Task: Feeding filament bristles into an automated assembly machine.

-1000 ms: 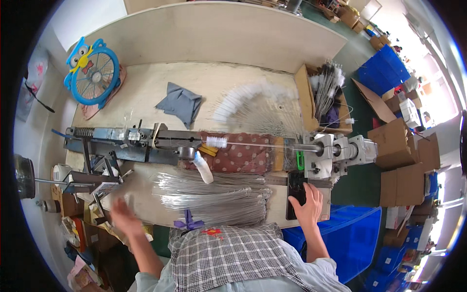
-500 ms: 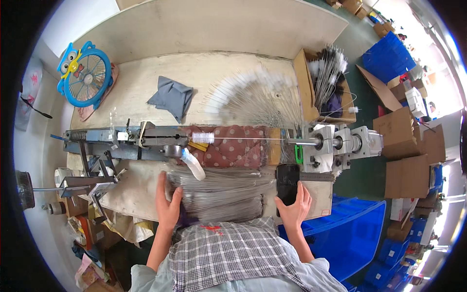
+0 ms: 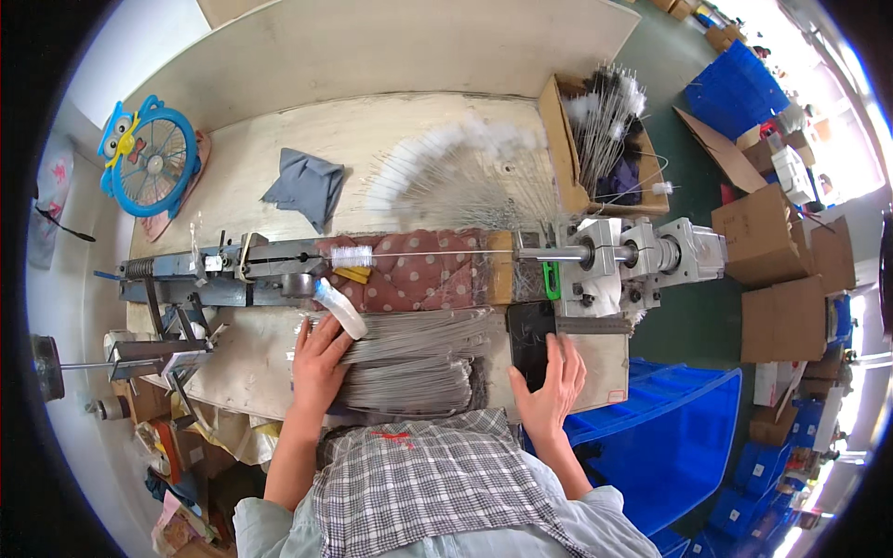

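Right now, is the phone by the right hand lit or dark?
Dark. The phone lies flat on the table, its screen black, with the right hand touching its lower end.

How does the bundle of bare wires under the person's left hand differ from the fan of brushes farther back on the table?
The bundle of bare grey metal wires lies parallel and tightly packed; the fan of white-tipped wire brushes spreads outward. The wires show no bristles; the brushes carry white bristles. The left hand rests on the wires; nothing touches the brushes. Both lie on the pale table.
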Available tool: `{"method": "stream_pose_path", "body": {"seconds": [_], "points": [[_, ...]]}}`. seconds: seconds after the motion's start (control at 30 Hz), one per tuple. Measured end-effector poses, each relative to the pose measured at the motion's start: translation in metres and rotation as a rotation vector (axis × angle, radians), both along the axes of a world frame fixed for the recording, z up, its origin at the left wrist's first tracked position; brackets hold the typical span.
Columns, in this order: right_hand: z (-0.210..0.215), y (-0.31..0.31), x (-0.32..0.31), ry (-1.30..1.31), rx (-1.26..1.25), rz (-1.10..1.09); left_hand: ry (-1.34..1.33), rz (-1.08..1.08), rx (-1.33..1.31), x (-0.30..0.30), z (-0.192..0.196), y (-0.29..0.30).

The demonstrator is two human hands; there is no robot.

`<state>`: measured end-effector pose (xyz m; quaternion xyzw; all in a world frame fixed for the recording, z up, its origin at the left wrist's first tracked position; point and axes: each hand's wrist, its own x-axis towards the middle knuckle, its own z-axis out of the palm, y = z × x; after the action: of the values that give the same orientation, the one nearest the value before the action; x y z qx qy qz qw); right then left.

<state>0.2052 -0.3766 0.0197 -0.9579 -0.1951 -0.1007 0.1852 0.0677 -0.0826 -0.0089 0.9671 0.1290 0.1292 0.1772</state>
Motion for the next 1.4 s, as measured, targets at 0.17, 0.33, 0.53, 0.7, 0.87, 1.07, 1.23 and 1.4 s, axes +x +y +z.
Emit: {"method": "stream_pose_path", "body": {"seconds": [0.17, 0.33, 0.53, 0.7, 0.87, 1.07, 1.23, 1.4], "points": [[0.002, 0.036, 0.005, 0.226, 0.401, 0.202, 0.039, 0.012, 0.055, -0.007, 0.009, 0.002], [-0.006, 0.035, 0.009, 0.383, 0.401, 0.157, 0.136, -0.011, -0.031, -0.005, 0.045, -0.009], [-0.015, -0.016, 0.003, 0.193, -0.021, -0.120, -0.367, 0.436, -0.945, 0.005, 0.043, -0.008], [-0.021, -0.011, 0.003, 0.147, 0.047, -0.112, -0.505, 0.779, -1.522, 0.084, 0.055, -0.032], [-0.021, -0.011, 0.005, 0.168, 0.059, -0.136, -0.642, 0.227, -2.457, 0.071, 0.132, -0.031], [-0.017, -0.006, 0.004, 0.163, -0.009, -0.128, -0.612, 0.180, -2.548, 0.018, 0.135, 0.022], [0.014, 0.023, 0.028, -0.033, 0.024, 0.082, -0.235, 0.366, -1.702, 0.036, 0.108, -0.016], [0.003, 0.082, 0.032, 0.396, 0.363, 0.169, -0.324, -0.177, -0.471, 0.134, 0.094, -0.040]]}}
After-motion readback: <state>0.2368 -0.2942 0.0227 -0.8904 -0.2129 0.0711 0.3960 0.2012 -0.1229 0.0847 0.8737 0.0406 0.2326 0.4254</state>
